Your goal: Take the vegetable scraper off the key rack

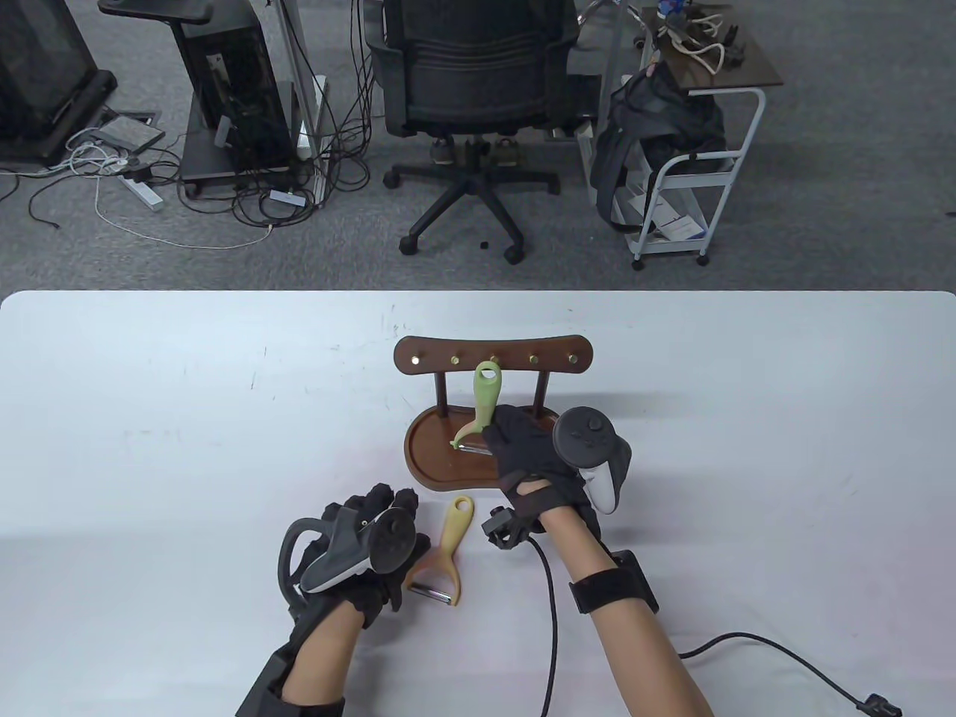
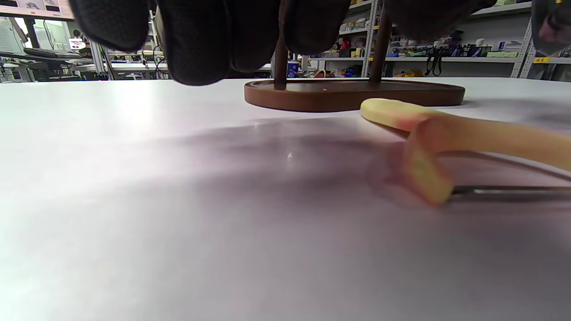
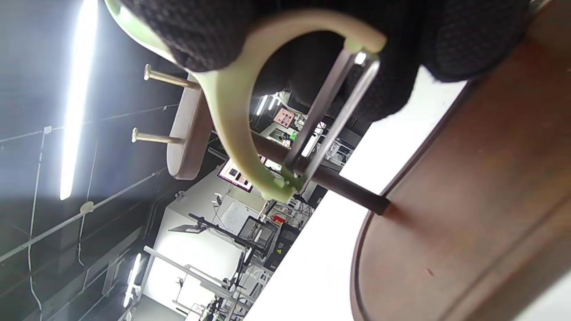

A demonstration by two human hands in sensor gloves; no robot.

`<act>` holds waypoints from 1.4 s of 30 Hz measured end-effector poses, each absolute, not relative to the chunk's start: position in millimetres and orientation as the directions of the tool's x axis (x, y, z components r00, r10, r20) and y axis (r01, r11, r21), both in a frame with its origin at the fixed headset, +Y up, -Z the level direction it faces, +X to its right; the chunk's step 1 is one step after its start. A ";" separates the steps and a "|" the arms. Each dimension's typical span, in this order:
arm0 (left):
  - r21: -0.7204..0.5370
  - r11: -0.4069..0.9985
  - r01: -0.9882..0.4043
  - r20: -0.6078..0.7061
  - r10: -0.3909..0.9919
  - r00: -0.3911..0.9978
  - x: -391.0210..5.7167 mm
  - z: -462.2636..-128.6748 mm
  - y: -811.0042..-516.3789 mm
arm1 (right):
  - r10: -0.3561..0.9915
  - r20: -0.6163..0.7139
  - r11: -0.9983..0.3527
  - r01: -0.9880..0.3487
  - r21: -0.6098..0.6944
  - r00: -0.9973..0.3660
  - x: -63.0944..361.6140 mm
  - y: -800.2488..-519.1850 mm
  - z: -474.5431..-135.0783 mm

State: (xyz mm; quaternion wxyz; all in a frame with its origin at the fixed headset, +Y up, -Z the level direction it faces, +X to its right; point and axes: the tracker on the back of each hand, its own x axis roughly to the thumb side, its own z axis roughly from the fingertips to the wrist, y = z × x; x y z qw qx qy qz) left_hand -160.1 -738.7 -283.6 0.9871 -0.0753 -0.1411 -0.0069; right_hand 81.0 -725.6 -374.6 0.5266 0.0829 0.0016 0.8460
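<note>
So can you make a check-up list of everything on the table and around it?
Surface: white table, a few small dark marks.
Job's things: green scraper gripped at its blade end by the right hand, in front of the key rack; whether it is off the hook is unclear.
Clutter: yellow scraper lying flat.
Grippers: left hand rests on the table, holding nothing.
Cables: black cable beside the right forearm.
Surroundings: office chair, white cart, floor wires.

White table [image 1: 187, 418]; on it stood wooden key rack [image 1: 448, 467], lay orange peeler [image 1: 442, 556] and black cable [image 1: 556, 635].
</note>
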 end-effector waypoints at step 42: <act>-0.215 0.977 0.007 0.341 0.068 0.938 -147.6 -276.0 -739.5 | 0.805 -0.045 -0.577 -0.799 0.170 -0.591 139.8 -751.8 -288.8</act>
